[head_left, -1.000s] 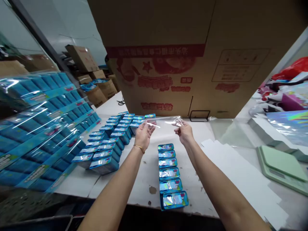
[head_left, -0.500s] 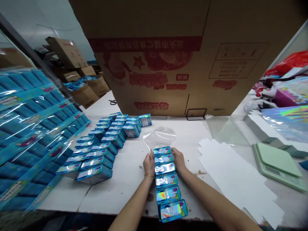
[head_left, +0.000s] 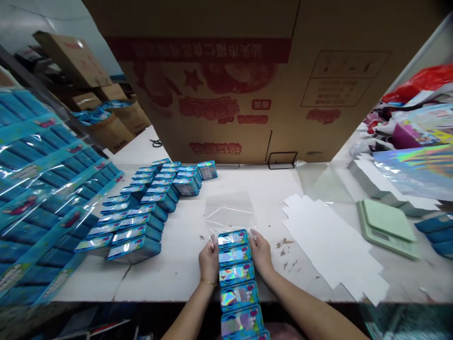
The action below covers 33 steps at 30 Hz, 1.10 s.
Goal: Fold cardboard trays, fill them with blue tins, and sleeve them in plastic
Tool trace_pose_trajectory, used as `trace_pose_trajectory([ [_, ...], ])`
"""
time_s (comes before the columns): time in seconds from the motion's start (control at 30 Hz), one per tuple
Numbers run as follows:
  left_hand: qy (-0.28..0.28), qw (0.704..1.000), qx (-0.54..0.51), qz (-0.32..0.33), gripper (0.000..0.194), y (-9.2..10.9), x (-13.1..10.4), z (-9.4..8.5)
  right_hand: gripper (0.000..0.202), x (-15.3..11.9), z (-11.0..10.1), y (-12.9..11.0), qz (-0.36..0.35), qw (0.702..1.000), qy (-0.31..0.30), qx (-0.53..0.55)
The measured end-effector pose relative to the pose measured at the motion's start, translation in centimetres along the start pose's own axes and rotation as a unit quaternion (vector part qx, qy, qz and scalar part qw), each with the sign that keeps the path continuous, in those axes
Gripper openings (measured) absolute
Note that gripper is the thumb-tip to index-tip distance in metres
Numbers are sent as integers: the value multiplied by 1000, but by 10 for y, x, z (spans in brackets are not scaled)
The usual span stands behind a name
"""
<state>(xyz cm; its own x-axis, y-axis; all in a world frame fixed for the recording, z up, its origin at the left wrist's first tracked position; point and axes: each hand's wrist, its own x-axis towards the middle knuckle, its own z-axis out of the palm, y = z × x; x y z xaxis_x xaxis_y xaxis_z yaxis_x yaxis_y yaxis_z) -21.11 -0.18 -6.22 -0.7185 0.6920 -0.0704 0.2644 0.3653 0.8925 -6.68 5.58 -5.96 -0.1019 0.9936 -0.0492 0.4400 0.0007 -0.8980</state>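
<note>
A column of blue tins with shiny lids (head_left: pixel 236 273) lies between my hands, its near end reaching past the table's front edge. A clear plastic bag (head_left: pixel 230 210) extends flat from the far end of the column. On the left side, my left hand (head_left: pixel 209 259) is closed on the bag's edge beside the first tins. My right hand (head_left: pixel 261 250) grips the opposite edge of the bag, fingers pressed together along the tins' right side. Whether the bag covers the tins is hard to tell.
Rows of blue tins (head_left: pixel 134 236) stand at left, beside tall wrapped tin packs (head_left: pixel 42 189). A large cardboard box (head_left: pixel 226 94) blocks the back. White card sheets (head_left: pixel 329 241), a green scale (head_left: pixel 387 226) and more blue tins (head_left: pixel 439 233) are at right.
Both hands and the column of tins have moved toward me, past the table's front edge. The bag lies flatter beyond them. The whole view has shifted slightly.
</note>
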Motion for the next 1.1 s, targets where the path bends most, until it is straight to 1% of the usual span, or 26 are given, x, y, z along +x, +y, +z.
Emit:
trace_pose_trajectory([
  [0.07,-35,996,79,5,57,1,-4,-9,46,-4,-10,-2,-33,995,-23,-88],
  [0.1,-55,991,122,13,67,3,-5,-13,49,-4,-14,-4,-51,987,-40,-149],
  [0.13,-73,984,161,27,72,5,-6,-17,50,-4,-19,-6,-72,973,-54,-214],
  [0.17,-90,976,194,51,70,8,-6,-20,49,-2,-23,-9,-97,954,-61,-277],
  [0.2,-102,966,221,83,63,10,-5,-22,45,0,-26,-12,-127,932,-63,-334],
  [0.23,-103,957,242,121,53,13,-4,-24,39,3,-29,-15,-162,908,-64,-380],
  [0.3,-68,940,269,199,35,18,-1,-26,26,9,-35,-22,-231,871,-64,-429],
  [0.37,-26,922,280,266,30,23,3,-26,21,15,-40,-31,-271,856,-64,-435],
  [0.4,-20,915,283,288,28,25,4,-27,22,17,-42,-35,-278,856,-67,-431],
  [0.43,-27,911,282,300,26,27,6,-27,25,19,-43,-39,-279,858,-74,-425],
  [0.47,-42,911,281,298,24,29,7,-27,28,22,-44,-43,-274,862,-84,-417],
  [0.53,-75,922,279,260,22,32,12,-26,28,28,-44,-51,-245,877,-111,-398],
  [0.6,-100,936,271,201,20,37,18,-25,24,36,-42,-57,-193,897,-122,-380],
  [0.67,-127,945,262,152,18,43,25,-24,22,43,-40,-61,-134,915,-123,-360],
  [0.73,-143,945,261,137,17,49,30,-24,22,47,-38,-65,-110,926,-122,-339],
  [0.8,-137,940,270,156,15,55,31,-25,21,47,-39,-69,-129,933,-119,-314],
  [0.87,-116,938,273,178,14,60,28,-28,20,42,-42,-71,-166,933,-114,-297],
  [0.93,-98,937,268,200,13,62,24,-30,19,36,-46,-72,-188,933,-115,-285],
  [1.03,-64,922,267,273,15,61,16,-33,18,25,-48,-68,-225,927,-82,-287],
  [1.1,-33,906,268,325,19,59,10,-35,21,17,-48,-63,-279,911,-50,-301],
])
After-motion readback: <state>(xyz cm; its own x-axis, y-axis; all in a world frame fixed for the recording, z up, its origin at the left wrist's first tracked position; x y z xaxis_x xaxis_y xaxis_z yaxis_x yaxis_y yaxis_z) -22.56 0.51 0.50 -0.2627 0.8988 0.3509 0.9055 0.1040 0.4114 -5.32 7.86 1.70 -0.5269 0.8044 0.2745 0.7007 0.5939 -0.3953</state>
